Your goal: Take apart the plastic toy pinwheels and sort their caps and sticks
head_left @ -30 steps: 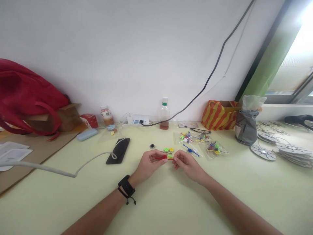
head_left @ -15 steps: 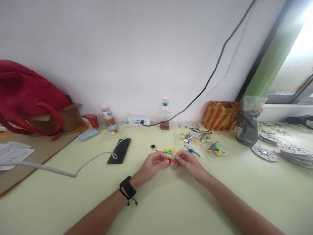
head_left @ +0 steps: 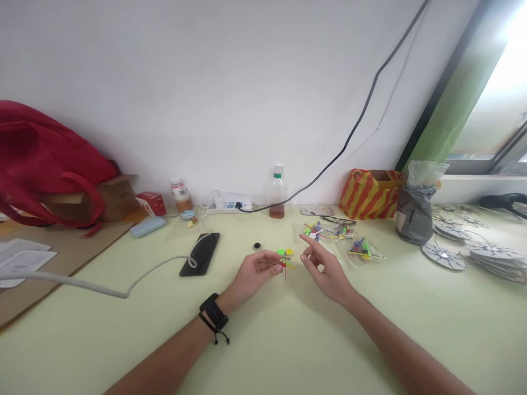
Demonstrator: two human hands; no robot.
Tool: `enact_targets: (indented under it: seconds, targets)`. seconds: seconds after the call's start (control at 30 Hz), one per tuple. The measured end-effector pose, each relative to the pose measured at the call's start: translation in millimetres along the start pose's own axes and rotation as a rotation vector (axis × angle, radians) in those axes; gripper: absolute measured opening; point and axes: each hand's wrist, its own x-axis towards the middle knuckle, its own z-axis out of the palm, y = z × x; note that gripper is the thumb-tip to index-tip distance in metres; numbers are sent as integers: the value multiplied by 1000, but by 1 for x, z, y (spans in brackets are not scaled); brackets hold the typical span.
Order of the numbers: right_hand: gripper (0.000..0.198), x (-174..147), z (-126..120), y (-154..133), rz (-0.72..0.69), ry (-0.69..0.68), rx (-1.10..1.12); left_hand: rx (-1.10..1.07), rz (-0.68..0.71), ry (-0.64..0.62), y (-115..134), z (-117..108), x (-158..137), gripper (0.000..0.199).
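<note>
**Pinches a red pointer piece (head_left: 283, 265) in the left hand (head_left: 257, 271), well in front of the clear bottle (head_left: 278, 200)**

Wears a black watch (head_left: 214, 311) on the left wrist, in front of the bottle and off to its left. Grips the red pointer piece between thumb and finger of the left hand, right at the tips, straight in front of the bottle. Shows a thin red line crossing the piece; too small to tell how joined. Cannot tell, either, whether a yellow strip (head_left: 291, 267) just beside belongs to it or lies behind.

Opens the right hand (head_left: 325, 271) in front of the bottle and to its right, forefinger extended, thumb apart, near the red piece yet clear of it.

Just past the left fingertips, in front of the bottle: a green disc (head_left: 281, 252) and a yellow disc (head_left: 289, 252), side by side. In front and slightly left of the bottle: a small round black-topped thing (head_left: 257, 246). Farther left of it: a black slab (head_left: 200, 254) with a pale cable (head_left: 160, 267) reaching over. In front and right of the bottle: clear packets (head_left: 364, 250) of coloured pieces. Well to its right: pale slotted discs (head_left: 443, 256).

About level with the bottle: a labelled jar (head_left: 180, 196) and red box (head_left: 151, 203) to its left, a white power strip (head_left: 228, 204) just beside it, a striped bag (head_left: 370, 193) to its right. Behind the bottle: a white wall (head_left: 206, 109).
</note>
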Motion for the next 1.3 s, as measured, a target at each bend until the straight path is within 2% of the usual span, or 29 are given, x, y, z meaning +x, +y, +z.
enact_targets:
  seconds: [0.07, 0.17, 0.2, 0.27, 0.33, 0.57, 1.03, 1.3]
  targets:
    - [51, -2, 3, -5, -5, -36, 51, -17, 3, -7, 1, 0, 0, 29]
    - [34, -6, 10, -8, 40, -113, 133, -42, 6, -3, 1, 1, 0, 29]
    - [36, -6, 11, -9, 67, -164, 158, -50, 4, 4, 1, 1, 1, 29]
    - [58, -6, 12, -9, 120, -267, 219, -65, -2, 24, 1, 1, 1, 30]
    - [66, -5, 11, -9, 154, -308, 270, -71, -6, 35, 1, 1, 1, 31]
    - [36, -2, 12, -9, 178, -211, 370, -53, -11, 2, 4, 3, -1, 29]
    - [40, -3, 16, -9, 136, -240, 294, 3, 0, -41, 2, 2, -3, 29]
    - [45, -3, 20, -9, 231, -263, 388, 30, 9, -89, 0, 4, -6, 27]
